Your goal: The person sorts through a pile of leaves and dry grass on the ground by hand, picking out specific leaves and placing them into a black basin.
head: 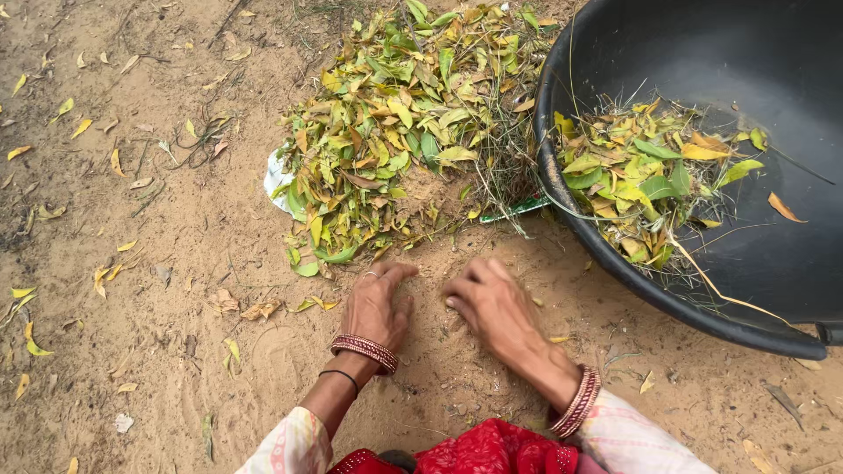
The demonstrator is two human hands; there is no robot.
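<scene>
Leaves are heaped on sandy ground just beyond both hands, the pile stretching away toward the black tub at right. The left hand and right hand are pressed to the sand, fingers loosely curled, nothing gripped; the left is nearer the heap's edge.

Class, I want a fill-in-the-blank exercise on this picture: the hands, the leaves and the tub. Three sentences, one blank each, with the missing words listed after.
1. Both hands, left and right, rest on bare ____ just below the leaf pile.
2. The black tub at the right already holds some ____.
3. Each wrist wears red ____.

Missing words: sand; leaves; bangles
</scene>
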